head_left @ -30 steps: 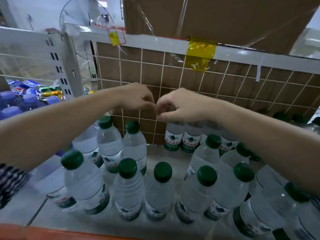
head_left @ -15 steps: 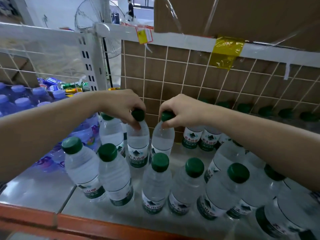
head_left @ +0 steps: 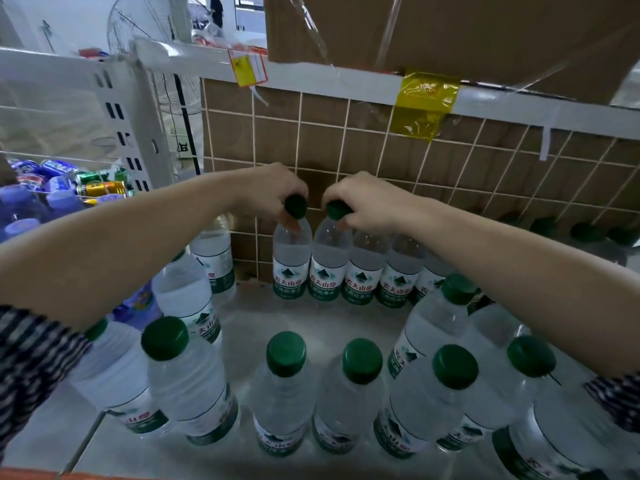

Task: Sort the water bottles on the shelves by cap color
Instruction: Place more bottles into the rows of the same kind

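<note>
While the person reaches both arms into the bay, a large cardboard box (head_left: 450,29) sits overhead at 12 o'clock. The shelf deck (head_left: 311,317) lies below, backed by a wire grid (head_left: 346,147) over brown board.

Green-capped water bottles crowd the deck. The front cluster (head_left: 284,393) stands upright from 4 to 8 o'clock, and the back row (head_left: 398,282) stands against the grid.

Blue-capped bottles (head_left: 20,202) show in the neighbouring bay at 9 o'clock, with drink cans (head_left: 100,188) near them.

Left hand (head_left: 273,194): fingers curled round the green cap (head_left: 295,206) of the left bottle (head_left: 291,265). Right hand (head_left: 363,202): pinches the second cap (head_left: 336,210) of the right bottle (head_left: 329,268).

The two bottles touch, upright, at the back row's 9 o'clock end, bases level with it.
</note>
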The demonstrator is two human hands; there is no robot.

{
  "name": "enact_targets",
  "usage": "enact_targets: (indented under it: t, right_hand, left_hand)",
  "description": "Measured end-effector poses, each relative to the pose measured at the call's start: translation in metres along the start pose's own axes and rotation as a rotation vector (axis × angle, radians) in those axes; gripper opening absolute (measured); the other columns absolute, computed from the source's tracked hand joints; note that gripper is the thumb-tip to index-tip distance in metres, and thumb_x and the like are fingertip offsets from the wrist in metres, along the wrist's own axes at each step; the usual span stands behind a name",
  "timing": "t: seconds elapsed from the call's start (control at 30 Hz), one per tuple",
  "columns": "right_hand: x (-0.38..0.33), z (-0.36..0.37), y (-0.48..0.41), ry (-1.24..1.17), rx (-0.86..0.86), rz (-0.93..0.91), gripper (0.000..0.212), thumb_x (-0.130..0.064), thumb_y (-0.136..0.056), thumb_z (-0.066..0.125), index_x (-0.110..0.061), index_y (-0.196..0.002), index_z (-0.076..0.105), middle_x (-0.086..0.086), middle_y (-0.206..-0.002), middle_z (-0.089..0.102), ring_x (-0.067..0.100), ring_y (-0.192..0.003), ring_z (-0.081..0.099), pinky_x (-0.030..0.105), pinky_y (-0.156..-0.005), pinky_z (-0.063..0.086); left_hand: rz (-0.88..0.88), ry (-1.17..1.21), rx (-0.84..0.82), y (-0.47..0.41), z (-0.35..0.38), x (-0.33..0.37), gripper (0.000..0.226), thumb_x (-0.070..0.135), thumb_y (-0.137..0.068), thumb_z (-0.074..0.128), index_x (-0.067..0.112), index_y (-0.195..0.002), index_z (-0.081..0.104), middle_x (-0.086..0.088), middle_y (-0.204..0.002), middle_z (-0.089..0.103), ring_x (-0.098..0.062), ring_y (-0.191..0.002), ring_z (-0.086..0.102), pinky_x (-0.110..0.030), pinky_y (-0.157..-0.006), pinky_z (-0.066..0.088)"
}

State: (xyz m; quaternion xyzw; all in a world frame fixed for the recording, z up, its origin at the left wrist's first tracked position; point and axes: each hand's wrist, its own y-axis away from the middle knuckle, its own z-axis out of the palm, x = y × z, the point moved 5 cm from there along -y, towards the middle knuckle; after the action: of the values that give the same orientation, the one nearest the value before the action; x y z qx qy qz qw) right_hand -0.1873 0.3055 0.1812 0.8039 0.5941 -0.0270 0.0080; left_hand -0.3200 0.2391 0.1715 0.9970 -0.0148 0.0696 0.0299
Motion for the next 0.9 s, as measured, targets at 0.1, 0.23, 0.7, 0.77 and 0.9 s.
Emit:
enact_targets:
  t: [0.1, 0.23, 0.7, 0.77, 0.9]
  right_hand:
    - [0.001, 0.01, -0.003, 0.01, 0.014, -0.028, 0.035, -0.004, -0.087, 0.063, -0.014, -0.12, 0.062, 0.01, -0.114, 0.064, 0.027, -0.102, 0.06, 0.045, -0.089, 0.052]
    - [0.005, 0.011, -0.009, -0.002, 0.017, -0.04, 0.037, -0.004, -0.086, 0.065, -0.014, -0.122, 0.062, 0.01, -0.116, 0.065, 0.027, -0.103, 0.061, 0.041, -0.088, 0.052]
    - [-0.026, 0.003, -0.015, 0.16, 0.062, -0.108, 0.037, -0.013, -0.086, 0.064, -0.016, -0.123, 0.064, 0.006, -0.11, 0.067, 0.023, -0.091, 0.064, 0.04, -0.076, 0.058]
    - [-0.042, -0.002, -0.013, 0.133, 0.083, -0.175, 0.031, -0.02, -0.089, 0.064, -0.016, -0.121, 0.066, 0.003, -0.112, 0.067, 0.018, -0.096, 0.063, 0.037, -0.08, 0.057]
    - [-0.083, -0.005, 0.002, -0.091, -0.059, -0.315, 0.025, -0.03, -0.092, 0.064, -0.021, -0.115, 0.068, -0.007, -0.102, 0.067, 0.003, -0.089, 0.062, 0.025, -0.079, 0.056]
  left_hand:
    - [-0.031, 0.026, 0.016, -0.002, 0.006, -0.008, 0.026, 0.04, -0.078, 0.076, 0.031, -0.092, 0.056, 0.01, -0.084, 0.055, -0.007, -0.077, 0.051, -0.023, -0.063, 0.035]
    - [-0.058, 0.02, 0.054, -0.001, 0.008, -0.009, 0.034, 0.035, -0.08, 0.076, 0.023, -0.107, 0.059, 0.007, -0.091, 0.059, -0.009, -0.082, 0.053, -0.024, -0.07, 0.037]
    - [-0.198, -0.105, 0.041, 0.07, -0.009, -0.017, 0.038, 0.022, -0.09, 0.06, 0.017, -0.128, 0.057, 0.009, -0.1, 0.065, -0.005, -0.081, 0.054, -0.015, -0.069, 0.037]
    - [-0.198, -0.096, 0.03, 0.092, -0.013, -0.02, 0.031, 0.03, -0.09, 0.062, 0.022, -0.12, 0.063, 0.015, -0.095, 0.066, 0.002, -0.078, 0.056, -0.013, -0.07, 0.038]
    - [-0.239, -0.058, -0.062, 0.126, -0.005, -0.026, 0.033, 0.045, -0.089, 0.063, 0.029, -0.117, 0.065, 0.022, -0.086, 0.06, 0.005, -0.074, 0.057, -0.012, -0.069, 0.042]
